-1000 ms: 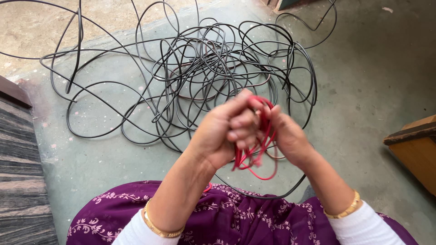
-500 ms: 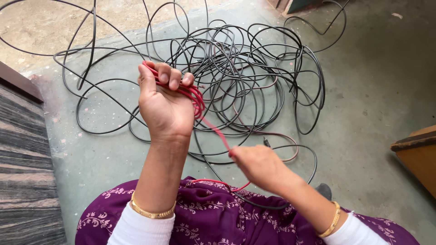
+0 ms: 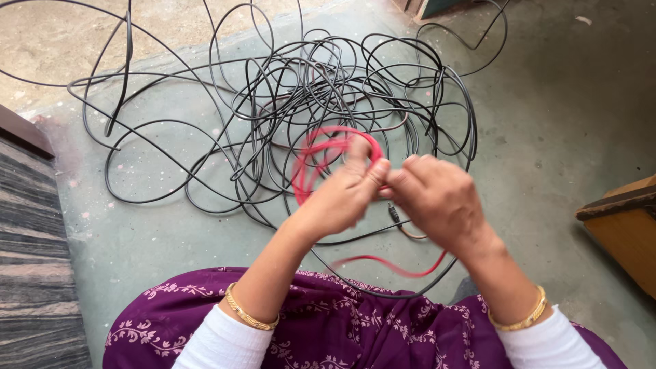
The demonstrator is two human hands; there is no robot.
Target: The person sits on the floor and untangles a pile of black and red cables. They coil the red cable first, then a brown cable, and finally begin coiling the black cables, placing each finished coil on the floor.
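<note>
Together, both hands (image 3: 389, 195) gripping red wire (image 3: 311, 160)

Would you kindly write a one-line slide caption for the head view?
Left hand and right hand meet on a red wire coil above tangled black cable.

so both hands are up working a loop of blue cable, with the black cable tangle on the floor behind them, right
Not quite: the cable looped between the left hand and right hand is red, not blue, as the head view shows. The black cable tangle does lie on the floor behind them.
</note>
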